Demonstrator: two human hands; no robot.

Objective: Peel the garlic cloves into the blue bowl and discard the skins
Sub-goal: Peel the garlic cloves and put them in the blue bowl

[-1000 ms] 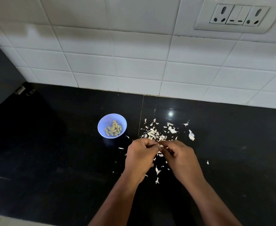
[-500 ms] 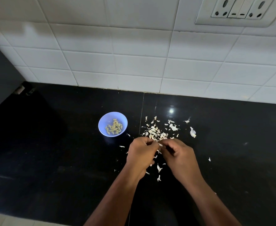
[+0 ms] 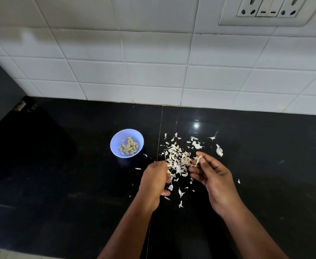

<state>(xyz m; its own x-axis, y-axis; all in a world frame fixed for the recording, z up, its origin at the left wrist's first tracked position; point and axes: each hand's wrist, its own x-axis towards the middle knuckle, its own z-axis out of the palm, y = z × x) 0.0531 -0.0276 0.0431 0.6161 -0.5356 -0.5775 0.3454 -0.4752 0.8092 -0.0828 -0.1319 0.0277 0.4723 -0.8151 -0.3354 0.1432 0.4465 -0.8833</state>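
On the black tabletop (image 3: 60,174), seen from the head view:

1. Blue bowl (image 3: 116,146): stands upright left of centre, just left of the seam in the stone. Holds a small heap of peeled garlic cloves (image 3: 128,146), pale yellow, lying loose on its bottom.
2. Pile of skins (image 3: 177,157): papery white flakes scattered right of the bowl, apart from it, thickest just beyond the hands, with stray flakes trailing toward the near edge between the two wrists.
3. Unpeeled clove (image 3: 219,150): one whitish piece lying alone on the stone, right of the pile and just beyond the right hand, not touched.
4. Left hand (image 3: 154,181): fingers curled inward, back of the hand up, at the near-left edge of the pile. A sliver of white shows at its fingertips; whether it grips a clove cannot be told.
5. Right hand (image 3: 212,176): held apart from the left, thumb and forefinger pinching a strip of skin (image 3: 198,160) over the pile; the other fingers loosely bent.
6. White tiled wall (image 3: 153,71): rises from the far edge of the stone.
7. Socket and switch plate (image 3: 269,11): on the wall, far right, partly cut by the frame's top.
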